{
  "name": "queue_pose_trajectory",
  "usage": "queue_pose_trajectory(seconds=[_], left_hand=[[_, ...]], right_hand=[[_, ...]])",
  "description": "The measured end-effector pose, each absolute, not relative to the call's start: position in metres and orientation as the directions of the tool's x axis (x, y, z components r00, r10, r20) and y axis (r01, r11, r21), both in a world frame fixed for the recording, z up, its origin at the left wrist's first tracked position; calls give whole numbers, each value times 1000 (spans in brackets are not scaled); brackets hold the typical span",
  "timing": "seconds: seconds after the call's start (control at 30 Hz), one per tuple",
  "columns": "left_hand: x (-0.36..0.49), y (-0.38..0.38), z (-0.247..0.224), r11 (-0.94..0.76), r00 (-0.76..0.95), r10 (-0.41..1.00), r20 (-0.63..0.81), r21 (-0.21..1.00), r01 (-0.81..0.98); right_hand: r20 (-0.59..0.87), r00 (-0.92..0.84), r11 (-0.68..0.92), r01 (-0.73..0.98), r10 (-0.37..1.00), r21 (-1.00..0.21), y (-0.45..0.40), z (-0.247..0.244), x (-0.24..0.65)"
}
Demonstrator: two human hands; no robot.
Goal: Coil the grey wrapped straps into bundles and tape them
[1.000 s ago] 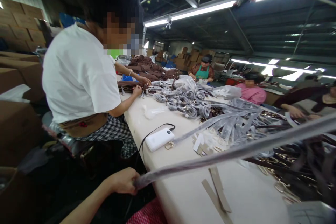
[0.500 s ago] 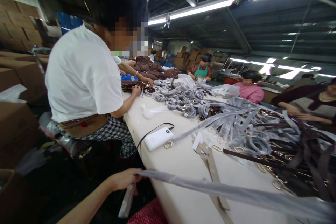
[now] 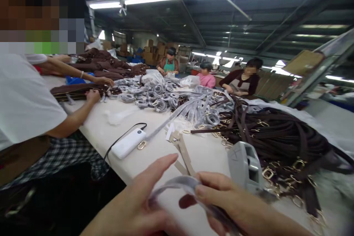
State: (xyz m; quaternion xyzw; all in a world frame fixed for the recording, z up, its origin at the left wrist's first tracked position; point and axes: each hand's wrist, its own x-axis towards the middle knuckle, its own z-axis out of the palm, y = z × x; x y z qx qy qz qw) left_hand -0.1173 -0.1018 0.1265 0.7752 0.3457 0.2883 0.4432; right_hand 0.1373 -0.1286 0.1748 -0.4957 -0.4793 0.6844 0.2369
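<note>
Above the near edge of a pale table (image 3: 155,155), a person's two hands bend a single grey strap (image 3: 179,181) in a clear plastic sleeve. The strap arches between the palms, its curve upward and its right-hand length slanting toward the lower right; bent so, it has no one straight axis. The right hand (image 3: 229,199) grasps it between thumb and fingers, while the left hand (image 3: 138,195) cups its left side half-spread, one finger extended; whether that hand grips cannot be told. Beyond, wrapped coils (image 3: 157,89) fill the table's middle, each sleeve holding a strap, too overlapped to count. One wrapped length (image 3: 166,121) runs away to the upper right from its single gold ring (image 3: 142,145). To the right, one grey holder (image 3: 245,166) stands with open slots, its contents unclear, beside uncounted dark straps (image 3: 276,132) with gold clips (image 3: 268,172). One white power bank (image 3: 129,143) with one black cable (image 3: 121,132) lies left of several tan strips (image 3: 184,151). A co-worker in a white shirt (image 3: 24,99) handles brown pieces (image 3: 74,90) at left, near a blue bin (image 3: 76,80) whose contents are hidden, as three people sit across the table, one wearing a green apron (image 3: 169,67).
</note>
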Motion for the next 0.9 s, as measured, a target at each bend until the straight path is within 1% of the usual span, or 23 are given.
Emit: queue_pose_trajectory(seconds=[0.1,0.17,0.23,0.3,0.37,0.5,0.63,0.73,0.8,0.9], left_hand=[[-68,-90,135,-506,714,658,239,842,185],[-52,-77,127,-560,774,583,249,813,160],[-49,-62,114,-592,791,560,247,787,173],[-53,-48,100,-584,771,590,239,785,204],[-60,-35,88,-535,726,654,210,808,249],[-69,-14,80,-441,611,776,156,826,350],[-72,0,80,-426,583,803,124,803,416],[-74,9,78,-422,535,833,138,784,455],[-75,15,76,-414,503,852,145,773,480],[-74,21,73,-412,503,855,129,759,505]], right_hand=[[-457,-394,-501,-10,798,-866,-114,151,115],[-490,-394,-550,-49,778,-834,-108,137,121],[-525,-393,-593,-68,755,-802,-107,127,137],[-527,-402,-607,-96,748,-789,-108,119,154],[-500,-448,-609,-134,741,-782,-108,111,168],[-481,-503,-635,-188,718,-750,-104,97,178],[-483,-507,-639,-190,714,-745,-104,86,182],[-481,-528,-654,-204,700,-729,-109,81,186],[-465,-539,-653,-227,702,-723,-112,79,190],[-428,-549,-640,-278,718,-717,-115,77,197]])
